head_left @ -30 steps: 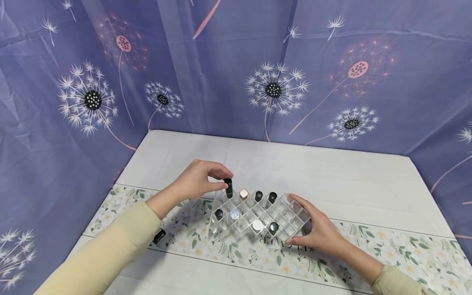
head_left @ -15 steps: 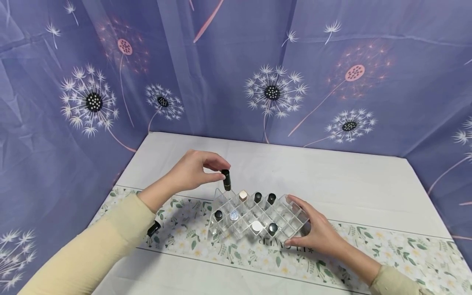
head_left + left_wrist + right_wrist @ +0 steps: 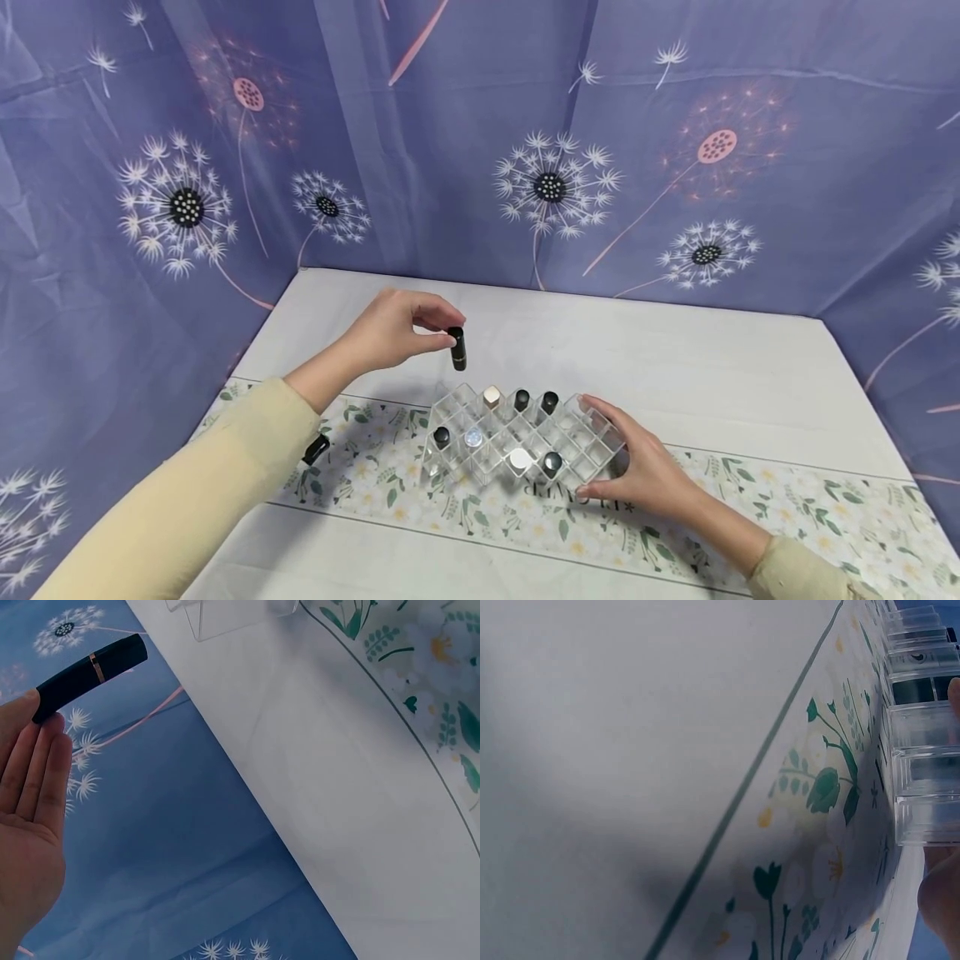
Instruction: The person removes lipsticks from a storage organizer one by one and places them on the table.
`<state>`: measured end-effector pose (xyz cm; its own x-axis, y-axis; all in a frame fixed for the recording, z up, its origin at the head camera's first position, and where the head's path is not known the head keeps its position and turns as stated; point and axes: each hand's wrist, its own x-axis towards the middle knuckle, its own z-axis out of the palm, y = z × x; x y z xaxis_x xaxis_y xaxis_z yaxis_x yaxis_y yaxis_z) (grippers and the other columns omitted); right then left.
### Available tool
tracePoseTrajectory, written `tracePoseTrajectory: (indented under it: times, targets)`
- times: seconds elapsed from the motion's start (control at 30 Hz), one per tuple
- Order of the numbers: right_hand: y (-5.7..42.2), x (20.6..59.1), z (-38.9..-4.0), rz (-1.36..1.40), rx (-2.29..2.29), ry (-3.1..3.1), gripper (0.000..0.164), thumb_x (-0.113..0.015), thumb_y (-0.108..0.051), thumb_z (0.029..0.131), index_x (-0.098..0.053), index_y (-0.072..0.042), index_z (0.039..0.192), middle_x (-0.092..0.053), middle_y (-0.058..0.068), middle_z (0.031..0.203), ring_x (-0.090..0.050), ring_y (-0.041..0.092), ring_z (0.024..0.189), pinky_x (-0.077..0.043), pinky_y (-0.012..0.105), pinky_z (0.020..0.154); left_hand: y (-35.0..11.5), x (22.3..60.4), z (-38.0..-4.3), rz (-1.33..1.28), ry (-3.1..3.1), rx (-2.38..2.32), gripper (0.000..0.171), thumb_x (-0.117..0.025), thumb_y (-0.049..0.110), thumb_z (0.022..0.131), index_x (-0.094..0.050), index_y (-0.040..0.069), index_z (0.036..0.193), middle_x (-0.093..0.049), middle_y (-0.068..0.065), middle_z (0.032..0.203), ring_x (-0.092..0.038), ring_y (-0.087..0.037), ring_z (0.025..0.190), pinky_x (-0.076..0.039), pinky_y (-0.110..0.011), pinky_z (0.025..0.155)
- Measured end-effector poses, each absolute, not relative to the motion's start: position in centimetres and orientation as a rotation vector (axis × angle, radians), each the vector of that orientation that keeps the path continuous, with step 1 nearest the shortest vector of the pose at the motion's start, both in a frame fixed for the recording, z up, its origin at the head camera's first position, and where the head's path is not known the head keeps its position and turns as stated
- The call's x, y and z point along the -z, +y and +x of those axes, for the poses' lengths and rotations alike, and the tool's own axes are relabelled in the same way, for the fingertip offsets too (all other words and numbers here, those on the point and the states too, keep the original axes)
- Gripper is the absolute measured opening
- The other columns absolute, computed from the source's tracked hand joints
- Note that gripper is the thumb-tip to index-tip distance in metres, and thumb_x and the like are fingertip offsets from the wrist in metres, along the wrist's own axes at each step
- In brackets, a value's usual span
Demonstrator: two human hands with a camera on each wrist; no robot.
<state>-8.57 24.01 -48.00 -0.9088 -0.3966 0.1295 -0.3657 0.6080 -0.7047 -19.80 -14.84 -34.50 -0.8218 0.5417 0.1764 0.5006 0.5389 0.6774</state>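
Between thumb and fingertips, my left hand (image 3: 390, 333) pinches a black lipstick (image 3: 458, 350) by one end. In the left wrist view that lipstick (image 3: 73, 688) shows a thin gold band round its middle. It is held up behind the left end of a clear lattice lipstick organizer (image 3: 501, 450). My right hand (image 3: 645, 458) grips the organizer's right end, thumb at the near side and fingers at the far side. Standing in its cells are several lipsticks, among them a beige-capped one (image 3: 491, 397), a pale blue one (image 3: 472, 437) and a white-topped one (image 3: 521, 460).
A black tube (image 3: 317, 448) lies on the table beside my left sleeve. The white table (image 3: 675, 367) has a floral strip (image 3: 525, 525) running across it under the organizer. A purple dandelion-print curtain (image 3: 450, 150) closes off the back and the sides.
My left hand has lifted the black lipstick up and away from the organizer's back left cell, moving back and slightly left. My right hand stays on the organizer's right end.
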Motion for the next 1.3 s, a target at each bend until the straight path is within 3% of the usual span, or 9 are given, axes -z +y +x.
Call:
tracePoseTrajectory:
  times: [0.2,1.3]
  targets:
    - [24.0,47.8,-8.6,-0.657,1.21,2.775,0.124,-0.104,-0.042,0.064,-0.038,-0.016,0.166,-0.046,0.014,0.165,-0.05,0.047,0.144,-0.046,0.075,0.109,-14.6,34.7,-20.8,0.892,2.738,-1.155,0.027,-0.084,0.006,0.092,-0.08,0.007,0.119,-0.081,-0.005,0.113,-0.077,-0.021,0.103,-0.064,-0.033,0.094]
    - [24.1,47.9,-8.5,-0.649,1.196,2.769,0.124,-0.103,-0.043,0.066,-0.036,-0.016,0.167,-0.043,0.012,0.167,-0.048,0.046,0.146,-0.047,0.073,0.109,-15.6,38.5,-25.9,0.621,2.861,-1.127,0.028,-0.083,0.01,0.095,-0.079,0.004,0.122,-0.08,-0.012,0.115,-0.077,-0.028,0.105,-0.063,-0.041,0.095]
